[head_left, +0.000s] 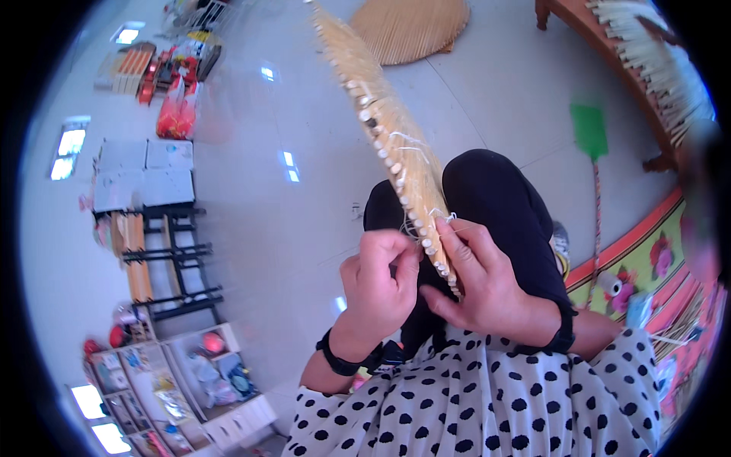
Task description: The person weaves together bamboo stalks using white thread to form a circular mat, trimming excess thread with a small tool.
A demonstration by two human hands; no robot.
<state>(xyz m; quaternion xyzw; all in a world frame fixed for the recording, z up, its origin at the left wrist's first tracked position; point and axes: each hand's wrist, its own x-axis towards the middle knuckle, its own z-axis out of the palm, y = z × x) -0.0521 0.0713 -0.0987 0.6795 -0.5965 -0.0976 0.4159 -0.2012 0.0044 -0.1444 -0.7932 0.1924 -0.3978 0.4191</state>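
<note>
A long panel of pale woven sticks [400,152], with round cut ends along one edge and white string ties, stands on edge between my knees. My left hand [381,278] is closed in a pinch beside the lower part of that edge, at a thin thread [410,227] looped there. My right hand [480,282] grips the panel's lower end, fingers on its right face near a white knot and thumb below. Exactly what lies between my left fingertips is hard to make out.
A round stick mat [407,27] lies ahead. At right are a wooden bench [620,53], a green fly swatter [588,129], a flowered mat [659,228] and a white roll [609,283]. Shelves [137,365], stacked boxes [145,175] and black racks [175,247] line the left.
</note>
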